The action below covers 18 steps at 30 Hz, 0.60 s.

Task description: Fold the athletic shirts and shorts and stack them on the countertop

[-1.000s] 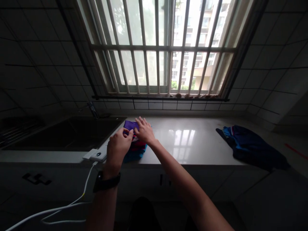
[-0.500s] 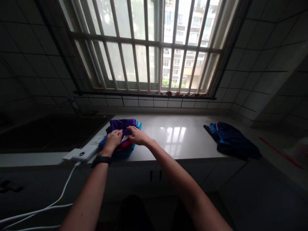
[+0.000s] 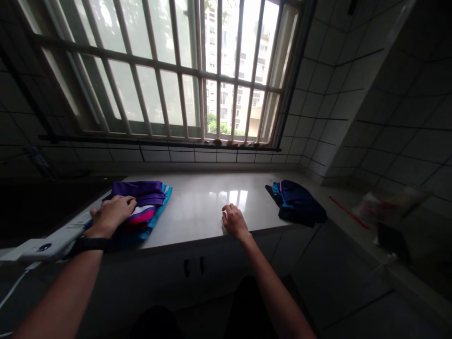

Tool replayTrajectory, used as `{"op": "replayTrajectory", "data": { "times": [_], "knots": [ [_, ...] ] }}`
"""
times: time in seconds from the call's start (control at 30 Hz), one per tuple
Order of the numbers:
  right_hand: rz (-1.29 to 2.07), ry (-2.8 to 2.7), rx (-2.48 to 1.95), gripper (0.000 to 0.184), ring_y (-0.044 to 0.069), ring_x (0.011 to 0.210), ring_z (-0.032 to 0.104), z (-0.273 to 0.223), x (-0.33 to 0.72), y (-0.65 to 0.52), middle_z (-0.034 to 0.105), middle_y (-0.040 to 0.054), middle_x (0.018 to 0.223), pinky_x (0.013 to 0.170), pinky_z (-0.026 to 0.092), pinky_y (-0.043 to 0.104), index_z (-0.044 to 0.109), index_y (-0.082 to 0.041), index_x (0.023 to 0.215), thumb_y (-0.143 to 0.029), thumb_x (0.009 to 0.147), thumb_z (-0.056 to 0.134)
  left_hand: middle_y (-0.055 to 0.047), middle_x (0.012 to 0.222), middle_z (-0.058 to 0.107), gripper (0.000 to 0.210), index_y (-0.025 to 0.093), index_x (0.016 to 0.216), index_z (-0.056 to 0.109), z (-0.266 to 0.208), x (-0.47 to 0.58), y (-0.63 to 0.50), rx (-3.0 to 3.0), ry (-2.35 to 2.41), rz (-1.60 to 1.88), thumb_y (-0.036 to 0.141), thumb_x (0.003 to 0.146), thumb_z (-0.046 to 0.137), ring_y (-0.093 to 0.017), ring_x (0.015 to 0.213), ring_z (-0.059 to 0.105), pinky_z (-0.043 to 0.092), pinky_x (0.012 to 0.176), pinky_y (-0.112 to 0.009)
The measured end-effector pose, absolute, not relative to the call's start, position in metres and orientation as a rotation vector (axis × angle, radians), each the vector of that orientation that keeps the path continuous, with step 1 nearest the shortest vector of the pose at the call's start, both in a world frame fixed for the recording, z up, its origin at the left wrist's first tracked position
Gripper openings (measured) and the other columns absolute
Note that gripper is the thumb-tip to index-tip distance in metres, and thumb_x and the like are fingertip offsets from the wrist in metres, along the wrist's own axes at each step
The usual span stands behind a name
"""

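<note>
A folded stack of clothes (image 3: pixel 146 190), purple on top with white, red and teal layers, lies on the countertop at the left. My left hand (image 3: pixel 113 212) rests on the left side of this stack, its fingers laid over the fabric and slightly bent, without a grip on it. My right hand (image 3: pixel 233 219) is over the front part of the counter, apart from any cloth, with loosely curled, separated fingers and nothing in them. Farther right, a dark navy folded garment (image 3: pixel 302 202) with light blue and striped trim lies on the counter.
A white power strip or adapter (image 3: pixel 45 247) with a cable lies by the left wrist. The dark sink (image 3: pixel 45 202) is at the far left. A red strip (image 3: pixel 349 212) and a blurred plastic bag (image 3: pixel 376 207) lie on the right counter. A barred window is behind.
My right hand has left the clothes stack and moved right over the counter. My left hand stays on the stack. The view has turned to the right.
</note>
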State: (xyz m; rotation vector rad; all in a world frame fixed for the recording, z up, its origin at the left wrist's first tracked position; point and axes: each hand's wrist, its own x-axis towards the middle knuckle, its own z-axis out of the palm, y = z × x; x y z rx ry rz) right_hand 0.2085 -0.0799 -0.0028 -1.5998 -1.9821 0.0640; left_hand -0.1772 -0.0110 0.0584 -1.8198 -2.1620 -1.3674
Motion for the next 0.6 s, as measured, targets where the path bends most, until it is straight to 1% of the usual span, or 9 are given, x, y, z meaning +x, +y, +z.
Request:
{"op": "replayTrajectory", "data": {
  "times": [0.03, 0.07, 0.1, 0.17, 0.23, 0.27, 0.33, 0.43, 0.6],
  "knots": [
    [0.065, -1.999, -1.607, 0.021, 0.024, 0.106, 0.061, -0.002, 0.206, -0.079, 0.067, 0.0110, 0.112, 0.093, 0.046, 0.034, 0.065, -0.019, 0.112, -0.016, 0.100, 0.048, -0.003, 0.087, 0.069, 0.017, 0.022, 0.077, 0.061, 0.066, -0.162, -0.018, -1.773, -2.133, -1.262, 0.038, 0.084, 0.058, -0.030, 0.110, 0.059, 0.033, 0.114, -0.060],
    [0.070, -2.005, -1.624, 0.021, 0.025, 0.107, 0.061, -0.002, 0.205, -0.079, 0.067, 0.0113, 0.113, 0.093, 0.045, 0.034, 0.065, -0.019, 0.112, -0.017, 0.100, 0.048, -0.004, 0.094, 0.069, 0.015, 0.023, 0.080, 0.061, 0.072, -0.144, -0.027, -1.782, -1.989, -1.255, 0.036, 0.082, 0.055, -0.030, 0.113, 0.059, 0.035, 0.114, -0.059],
    [0.078, -2.002, -1.647, 0.020, 0.025, 0.107, 0.061, -0.001, 0.203, -0.079, 0.067, 0.0117, 0.113, 0.094, 0.045, 0.035, 0.065, -0.019, 0.112, -0.018, 0.101, 0.048, -0.005, 0.101, 0.070, 0.016, 0.024, 0.085, 0.062, 0.076, -0.124, -0.037, -1.846, -1.811, -1.298, 0.037, 0.082, 0.053, -0.030, 0.114, 0.059, 0.039, 0.113, -0.055],
    [0.096, -1.991, -1.693, 0.020, 0.025, 0.108, 0.061, 0.000, 0.203, -0.080, 0.068, 0.0122, 0.115, 0.094, 0.044, 0.035, 0.066, -0.018, 0.112, -0.020, 0.102, 0.048, -0.007, 0.099, 0.070, 0.022, 0.024, 0.085, 0.063, 0.073, -0.084, -0.055, -2.012, -1.615, -1.473, 0.041, 0.078, 0.052, -0.029, 0.103, 0.064, 0.049, 0.103, -0.048],
    [0.103, -2.001, -1.716, 0.020, 0.024, 0.110, 0.061, 0.001, 0.204, -0.080, 0.069, 0.0121, 0.115, 0.094, 0.044, 0.034, 0.066, -0.018, 0.111, -0.022, 0.103, 0.048, -0.006, 0.090, 0.072, 0.026, 0.024, 0.085, 0.066, 0.058, -0.050, -0.069, -2.423, -1.630, -1.505, 0.047, 0.077, 0.056, -0.025, 0.084, 0.068, 0.057, 0.085, -0.040],
    [0.104, -2.009, -1.724, 0.020, 0.024, 0.110, 0.061, 0.001, 0.204, -0.080, 0.070, 0.0118, 0.115, 0.094, 0.043, 0.033, 0.067, -0.018, 0.110, -0.023, 0.103, 0.049, -0.006, 0.088, 0.073, 0.029, 0.024, 0.086, 0.067, 0.048, -0.038, -0.073, -2.607, -1.674, -1.475, 0.050, 0.077, 0.058, -0.024, 0.081, 0.069, 0.057, 0.079, -0.037],
    [0.107, -2.023, -1.734, 0.020, 0.024, 0.111, 0.061, 0.000, 0.205, -0.080, 0.071, 0.0110, 0.115, 0.094, 0.043, 0.033, 0.068, -0.019, 0.110, -0.023, 0.103, 0.049, -0.006, 0.081, 0.074, 0.033, 0.024, 0.083, 0.069, 0.027, -0.023, -0.076, -2.777, -1.766, -1.470, 0.055, 0.074, 0.061, -0.023, 0.077, 0.070, 0.057, 0.073, -0.034],
    [0.120, -2.018, -1.739, 0.020, 0.023, 0.109, 0.062, -0.002, 0.206, -0.079, 0.071, 0.0100, 0.114, 0.093, 0.042, 0.032, 0.068, -0.019, 0.109, -0.024, 0.103, 0.050, -0.006, 0.078, 0.075, 0.038, 0.023, 0.081, 0.069, 0.006, -0.018, -0.073, -2.839, -1.866, -1.478, 0.060, 0.071, 0.065, -0.022, 0.074, 0.069, 0.056, 0.070, -0.033],
    [0.153, -2.000, -1.714, 0.015, 0.021, 0.104, 0.061, -0.004, 0.207, -0.079, 0.070, 0.0079, 0.107, 0.090, 0.041, 0.031, 0.069, -0.020, 0.105, -0.025, 0.099, 0.057, -0.005, 0.078, 0.073, 0.039, 0.022, 0.078, 0.070, 0.001, -0.021, -0.070, -2.942, -1.778, -1.477, 0.060, 0.070, 0.070, -0.021, 0.074, 0.068, 0.055, 0.073, -0.033]
  ]
}}
